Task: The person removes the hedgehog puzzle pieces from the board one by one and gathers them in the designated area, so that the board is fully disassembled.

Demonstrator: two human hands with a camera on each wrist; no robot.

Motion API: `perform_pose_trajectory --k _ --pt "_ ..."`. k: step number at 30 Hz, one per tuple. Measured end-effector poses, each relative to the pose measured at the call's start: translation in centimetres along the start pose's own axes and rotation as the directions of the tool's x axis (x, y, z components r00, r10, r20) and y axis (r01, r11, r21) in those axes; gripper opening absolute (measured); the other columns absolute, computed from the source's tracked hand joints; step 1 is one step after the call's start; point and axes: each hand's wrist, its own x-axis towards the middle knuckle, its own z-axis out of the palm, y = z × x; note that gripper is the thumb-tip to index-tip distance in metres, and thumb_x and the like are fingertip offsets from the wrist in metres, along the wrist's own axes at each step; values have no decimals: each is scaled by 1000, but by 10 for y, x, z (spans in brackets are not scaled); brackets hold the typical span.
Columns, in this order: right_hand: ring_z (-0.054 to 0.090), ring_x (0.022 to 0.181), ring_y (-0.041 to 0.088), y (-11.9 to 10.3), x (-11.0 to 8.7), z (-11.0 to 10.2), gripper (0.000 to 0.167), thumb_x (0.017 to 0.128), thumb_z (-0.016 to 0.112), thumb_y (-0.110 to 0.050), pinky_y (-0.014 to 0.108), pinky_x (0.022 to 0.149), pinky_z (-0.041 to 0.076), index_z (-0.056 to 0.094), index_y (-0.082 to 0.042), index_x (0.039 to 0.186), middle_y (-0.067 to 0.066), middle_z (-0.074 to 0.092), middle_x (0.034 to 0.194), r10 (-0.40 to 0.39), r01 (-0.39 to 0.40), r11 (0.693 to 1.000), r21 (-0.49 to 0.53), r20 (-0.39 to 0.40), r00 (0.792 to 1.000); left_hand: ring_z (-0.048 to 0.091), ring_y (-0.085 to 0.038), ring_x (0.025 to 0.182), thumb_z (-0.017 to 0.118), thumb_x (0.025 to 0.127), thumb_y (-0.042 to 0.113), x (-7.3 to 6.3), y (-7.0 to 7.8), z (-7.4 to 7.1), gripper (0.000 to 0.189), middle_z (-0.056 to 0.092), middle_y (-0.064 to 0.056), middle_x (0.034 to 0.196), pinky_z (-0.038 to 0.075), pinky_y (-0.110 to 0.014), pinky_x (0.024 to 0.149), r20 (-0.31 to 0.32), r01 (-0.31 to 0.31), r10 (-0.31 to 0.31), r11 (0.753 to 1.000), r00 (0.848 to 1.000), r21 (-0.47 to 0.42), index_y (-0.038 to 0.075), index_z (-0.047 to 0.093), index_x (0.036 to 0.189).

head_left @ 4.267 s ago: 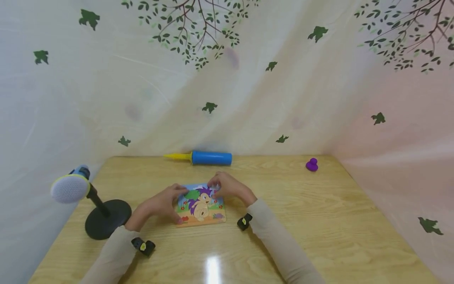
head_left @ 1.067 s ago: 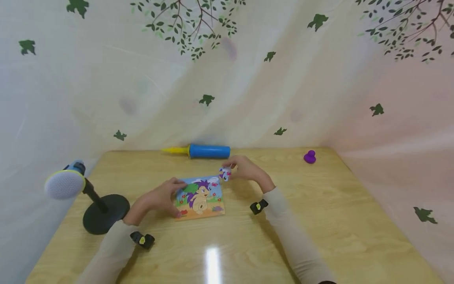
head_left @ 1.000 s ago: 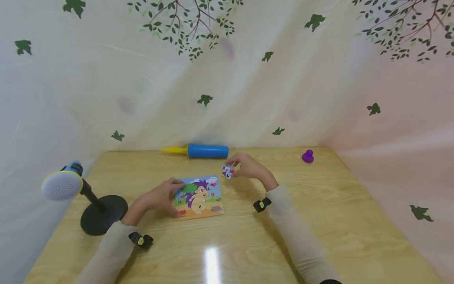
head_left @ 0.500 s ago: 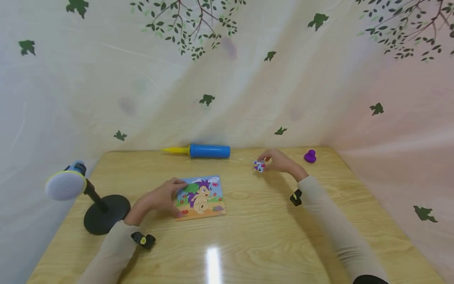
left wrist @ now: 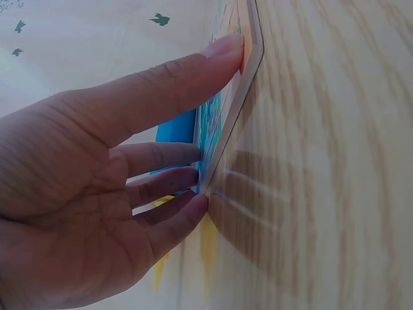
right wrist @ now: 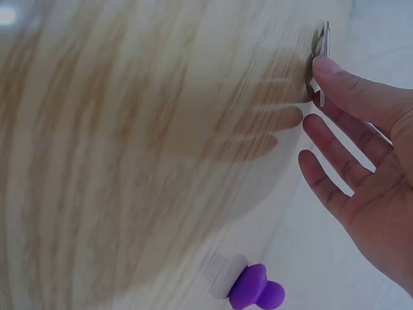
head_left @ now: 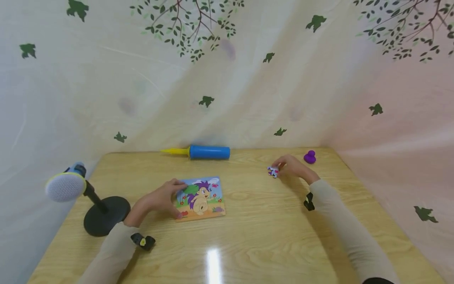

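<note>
A jigsaw puzzle (head_left: 200,205) with a purple-haired hedgehog picture lies flat left of the table's middle. My left hand (head_left: 161,199) rests along its left side. In the left wrist view its thumb is on the picture's face and the other fingers, spread and slightly bent, meet the edge of the puzzle (left wrist: 253,61). Well to the right, my right hand (head_left: 294,167) pinches a small blue, purple and white jigsaw piece (head_left: 273,172) by thumb and forefinger. The right wrist view shows this piece (right wrist: 326,40) edge-on, close over the table, the remaining fingers extended.
A blue hand pump (head_left: 210,152) with a yellow nozzle lies along the back edge by the printed curtain (head_left: 241,98). Beyond my right hand sits a purple knobbed object (head_left: 310,157). A microphone (head_left: 67,187) on a round black base (head_left: 106,216) stands left of my left forearm.
My right hand has lifted the jigsaw piece off the puzzle's upper right, carried it rightward, and lowered it close to the table. My left hand has stayed at the puzzle's left side.
</note>
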Motion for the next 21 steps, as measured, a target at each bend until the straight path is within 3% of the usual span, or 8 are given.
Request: perform_pose_trajectory --k 13,21 --pt "64 110 43 11 -8 1 37 85 78 1 52 93 57 69 6 121 27 67 122 45 -45 999 14 24 999 38 -45 139 93 73 29 -2 -6 4 96 40 -22 149 37 -67 114 -2 42 -42 999 999 -3 5 45 152" --pt "65 110 44 10 -9 -3 37 85 77 1 52 93 58 69 6 121 28 67 124 50 -50 999 -9 32 998 39 -46 137 93 73 28 -1 -2 1 96 42 -23 147 38 -66 114 -6 6 -6 1000 1000 13 2 45 152"
